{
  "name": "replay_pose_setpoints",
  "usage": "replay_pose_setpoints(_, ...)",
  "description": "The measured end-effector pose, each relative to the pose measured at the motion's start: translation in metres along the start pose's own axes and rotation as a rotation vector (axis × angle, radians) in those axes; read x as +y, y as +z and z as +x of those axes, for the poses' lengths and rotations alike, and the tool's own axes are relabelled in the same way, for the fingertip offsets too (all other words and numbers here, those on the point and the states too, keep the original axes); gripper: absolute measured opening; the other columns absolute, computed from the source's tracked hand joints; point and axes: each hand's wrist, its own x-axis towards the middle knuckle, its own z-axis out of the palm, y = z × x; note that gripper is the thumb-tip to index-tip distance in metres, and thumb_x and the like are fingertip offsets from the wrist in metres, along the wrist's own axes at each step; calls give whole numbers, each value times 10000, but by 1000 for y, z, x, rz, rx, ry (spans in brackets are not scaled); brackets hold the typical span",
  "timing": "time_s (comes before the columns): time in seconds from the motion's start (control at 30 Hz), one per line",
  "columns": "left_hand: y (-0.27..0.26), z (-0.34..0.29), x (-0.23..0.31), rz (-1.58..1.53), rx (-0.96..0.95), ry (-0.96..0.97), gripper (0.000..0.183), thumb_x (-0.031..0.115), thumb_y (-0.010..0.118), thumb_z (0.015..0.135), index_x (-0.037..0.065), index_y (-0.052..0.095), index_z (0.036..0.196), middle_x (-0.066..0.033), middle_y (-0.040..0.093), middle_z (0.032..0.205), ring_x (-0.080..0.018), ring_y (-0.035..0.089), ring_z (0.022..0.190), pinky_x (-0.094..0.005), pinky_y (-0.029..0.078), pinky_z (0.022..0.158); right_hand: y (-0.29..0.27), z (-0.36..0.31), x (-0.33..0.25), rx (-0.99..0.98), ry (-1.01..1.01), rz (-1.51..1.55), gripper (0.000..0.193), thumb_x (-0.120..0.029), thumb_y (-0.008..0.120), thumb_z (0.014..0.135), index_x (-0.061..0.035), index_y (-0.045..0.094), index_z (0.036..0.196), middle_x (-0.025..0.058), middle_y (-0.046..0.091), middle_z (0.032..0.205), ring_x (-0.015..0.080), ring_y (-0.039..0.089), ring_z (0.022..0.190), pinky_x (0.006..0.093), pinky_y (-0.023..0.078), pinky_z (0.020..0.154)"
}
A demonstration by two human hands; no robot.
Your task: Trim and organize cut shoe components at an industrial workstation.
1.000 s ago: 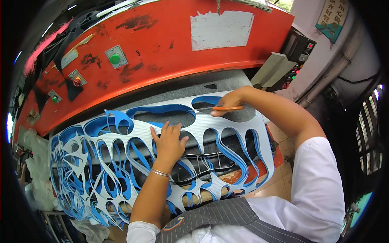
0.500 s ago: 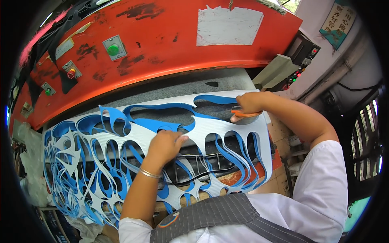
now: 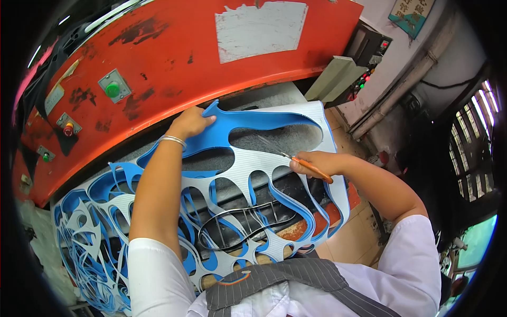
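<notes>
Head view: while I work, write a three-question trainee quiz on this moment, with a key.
1. Multiple choice: which hand holds the orange-handled tool? (a) left (b) right (c) neither
2. True or false: the left hand holds the blue-and-white sheet.
3. Fill in: the largest round button on the red panel is ____.

Key: 1 b, the right hand; 2 true; 3 green.

1 beige-and-teal sign (image 3: 413, 20) on the pale wall (image 3: 398, 58) bears 2 columns of dark characters (image 3: 406, 10).
</notes>
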Motion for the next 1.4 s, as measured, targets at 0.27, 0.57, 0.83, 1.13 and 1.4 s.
replay_pose_setpoints(0.27, -37, -22, 20, -290, -96, 6, 353, 289, 627, 852, -35, 657, 989, -132, 669, 913, -209, 622, 835, -340, 452, 801, 16, 18, -40, -99, -127, 428, 936, -872, 220, 718, -28, 504, 1005, 55, 484, 789, 120, 508, 668, 239, 416, 469)
replay_pose_setpoints(0.57, -41, -54, 22, -436, -208, -31, 371, 312, 645, 835, 1, 658, 1037, -130, 672, 959, -204, 632, 835, -322, 469, 794, 34, 40, -81, 166, -256, 484, 1060, -903, 205, 685, 22, 568, 1055, 116, 526, 750, 205, 537, 724, 349, 424, 610)
replay_pose_setpoints(0.83, -31, -57, 14, -367, -262, -48, 391, 338, 676, 820, -3, 664, 1012, -111, 675, 916, -164, 616, 784, -288, 473, 755, 46, 44, -68, 198, -177, 730, 730, -752, 436, 783, -30, 531, 832, 2, 474, 637, 94, 491, 505, 234, 403, 423)
replay_pose_setpoints(1.13, -12, -56, 18, -154, -230, 101, 444, 395, 690, 795, -11, 664, 972, -121, 678, 865, -195, 633, 767, -310, 486, 736, 50, 43, -60, 212, -194, 902, 789, -785, 476, 732, 0, 546, 772, -17, 382, 500, 95, 423, 377, 250, 348, 322)
replay_pose_setpoints(1.4, -62, -70, 27, -269, -3, 249, 301, 270, 655, 836, -7, 661, 953, -117, 676, 831, -167, 622, 767, -331, 477, 718, 6, 24, -55, 410, -104, 254, 703, -701, 544, 758, -4, 610, 822, 123, 525, 581, 231, 549, 520, 352, 454, 479)
